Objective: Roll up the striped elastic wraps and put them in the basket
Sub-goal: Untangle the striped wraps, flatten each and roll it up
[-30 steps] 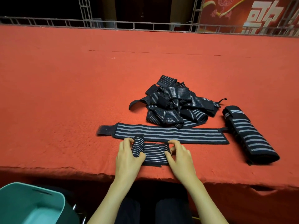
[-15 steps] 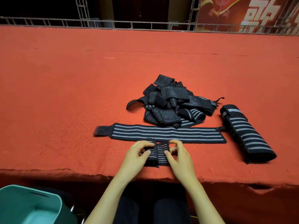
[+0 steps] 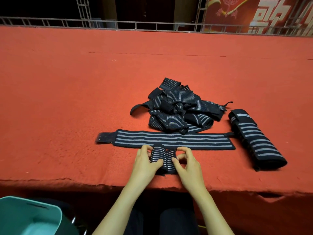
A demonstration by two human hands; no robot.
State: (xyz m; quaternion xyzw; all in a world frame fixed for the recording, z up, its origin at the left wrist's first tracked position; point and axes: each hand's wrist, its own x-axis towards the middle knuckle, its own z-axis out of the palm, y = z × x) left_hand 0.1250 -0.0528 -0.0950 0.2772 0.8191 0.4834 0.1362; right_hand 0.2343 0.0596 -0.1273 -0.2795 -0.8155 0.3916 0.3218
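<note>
A small black wrap with thin grey stripes (image 3: 158, 156) lies rolled near the front edge of the red table. My left hand (image 3: 145, 164) grips the roll, thumb in front and fingers behind. My right hand (image 3: 188, 162) pinches the short flat tail of the same wrap beside the roll. Just behind my hands a long striped wrap (image 3: 169, 139) lies flat and straight. A heap of tangled striped wraps (image 3: 177, 109) sits further back. A teal basket (image 3: 25, 216) stands below the table edge at the lower left.
A wide folded striped wrap (image 3: 254, 139) lies to the right of the heap. The red felt table (image 3: 67, 99) stretches far left and back to a metal railing (image 3: 152, 25). My dark-clad legs are under the front edge.
The roll has travelled rightward along the small wrap and grown thicker, leaving only a short tail. My left hand followed it toward my right hand.
</note>
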